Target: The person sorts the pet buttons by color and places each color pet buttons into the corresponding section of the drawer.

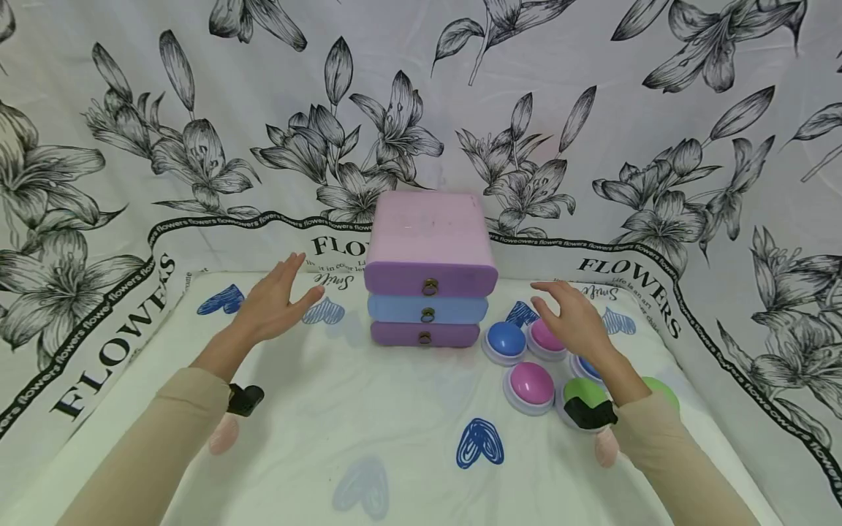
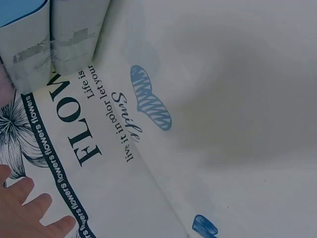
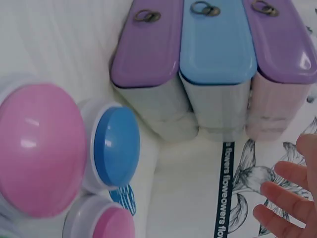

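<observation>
A small chest of drawers stands in the middle of the head view, its top pale pink. Its fronts, purple, blue and purple from top down, are closed and carry brass ring pulls. To its left my left hand hovers with fingers spread, holding nothing. My right hand is held over the right side, fingers relaxed and nothing in them. Under and around it sit several round domed pieces on white bases, among them a blue dome, a pink dome and a green dome, partly covered by the wrist strap.
A white cloth with blue hearts covers the surface and rises behind as a flower-printed backdrop. Another green dome shows beside the right sleeve. The chest's side appears at the left wrist view's top left corner.
</observation>
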A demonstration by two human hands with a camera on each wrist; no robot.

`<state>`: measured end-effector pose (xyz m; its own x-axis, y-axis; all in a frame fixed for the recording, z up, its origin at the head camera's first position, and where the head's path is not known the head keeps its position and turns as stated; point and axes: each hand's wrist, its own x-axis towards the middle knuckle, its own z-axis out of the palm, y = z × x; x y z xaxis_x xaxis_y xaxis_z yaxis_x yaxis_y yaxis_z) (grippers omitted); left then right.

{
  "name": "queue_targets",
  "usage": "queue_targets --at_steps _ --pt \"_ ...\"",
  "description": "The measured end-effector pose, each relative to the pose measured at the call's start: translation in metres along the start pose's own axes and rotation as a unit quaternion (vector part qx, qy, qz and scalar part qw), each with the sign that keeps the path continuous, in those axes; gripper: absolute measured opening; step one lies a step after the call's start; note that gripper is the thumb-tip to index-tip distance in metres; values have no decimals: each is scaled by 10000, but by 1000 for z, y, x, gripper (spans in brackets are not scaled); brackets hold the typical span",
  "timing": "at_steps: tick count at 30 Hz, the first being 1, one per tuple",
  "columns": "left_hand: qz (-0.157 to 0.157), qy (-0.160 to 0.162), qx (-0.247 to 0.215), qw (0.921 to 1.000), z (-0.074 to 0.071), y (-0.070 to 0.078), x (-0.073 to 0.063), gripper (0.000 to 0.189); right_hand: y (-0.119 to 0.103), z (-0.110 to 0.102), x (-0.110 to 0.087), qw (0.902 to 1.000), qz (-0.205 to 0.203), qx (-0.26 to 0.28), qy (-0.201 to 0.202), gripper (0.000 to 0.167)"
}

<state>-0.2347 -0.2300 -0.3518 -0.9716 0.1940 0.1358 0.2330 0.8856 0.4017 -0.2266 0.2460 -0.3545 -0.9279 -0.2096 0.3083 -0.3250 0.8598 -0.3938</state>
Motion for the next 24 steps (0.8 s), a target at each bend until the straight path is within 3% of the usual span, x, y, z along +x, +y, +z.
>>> queue_targets --at_steps 5,10,16,24 --pt "-143 142 -571 9982 3 4 3 80 -12 7 -6 9994 -39 337 32 33" --pt "-236 227 -1078 9936 3 11 5 77 -24 16 -10 9968 -492 608 132 25" --pt "-448 247 -1593 9859 5 18 8 76 -39 27 -10 9932 -790 817 251 23" --pt "-474 345 -2299 9714 10 25 17 78 -55 43 -1 9875 -808 1323 277 23"
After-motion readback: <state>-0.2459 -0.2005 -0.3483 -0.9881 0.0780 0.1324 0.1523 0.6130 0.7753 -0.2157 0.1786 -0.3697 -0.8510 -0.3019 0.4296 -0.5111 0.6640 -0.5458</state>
